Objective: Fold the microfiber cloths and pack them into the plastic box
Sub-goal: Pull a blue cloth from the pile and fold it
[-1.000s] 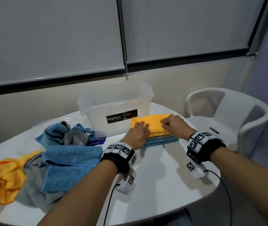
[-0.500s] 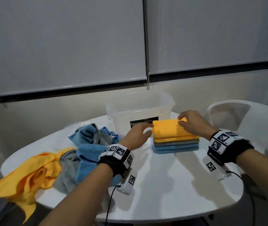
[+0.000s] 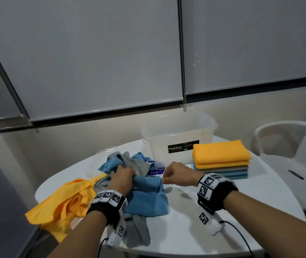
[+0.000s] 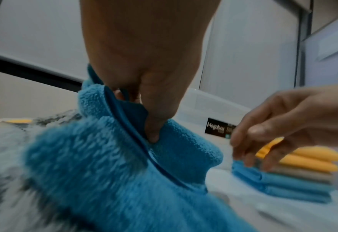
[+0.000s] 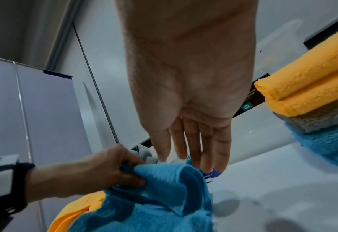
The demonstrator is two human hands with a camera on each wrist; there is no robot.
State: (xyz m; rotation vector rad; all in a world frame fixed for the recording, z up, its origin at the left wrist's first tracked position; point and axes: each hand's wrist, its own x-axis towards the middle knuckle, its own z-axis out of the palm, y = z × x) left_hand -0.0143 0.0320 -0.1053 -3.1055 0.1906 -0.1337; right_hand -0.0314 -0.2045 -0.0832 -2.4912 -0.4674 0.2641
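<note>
Pinching a fluffy blue microfiber cloth (image 3: 146,196) on the round white table (image 3: 195,229), the left hand (image 3: 122,178) grips tight; the right hand (image 3: 178,174) reaches with straight, empty fingers. Grey window blinds (image 3: 92,53) hang behind. The see-through plastic box (image 3: 178,138) reads "Megabox", "12L".

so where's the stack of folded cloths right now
The stack of folded cloths sits on the white table, right side of the head view, touching the Megabox plastic box, beyond the right hand.

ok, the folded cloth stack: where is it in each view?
Head: folded cloth stack right of centre, by the plastic box.
Left wrist: lower right, behind the right hand.
Right wrist: right edge.
Shared landmark: the box's black Megabox label, beside the stack.
</note>
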